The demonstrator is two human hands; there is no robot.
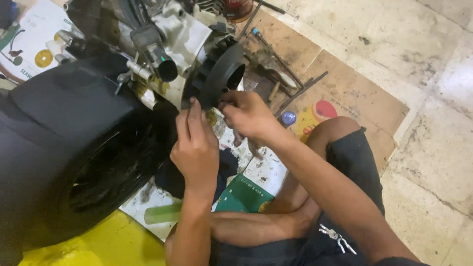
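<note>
Black plastic fan cover, round and ribbed, is sitting at 12 o'clock of both hands, left hand pinching its lower rim with narrow fingers, right hand closing on the rim at 3 o'clock, grey metal engine behind, black tyre at 9 o'clock.
</note>
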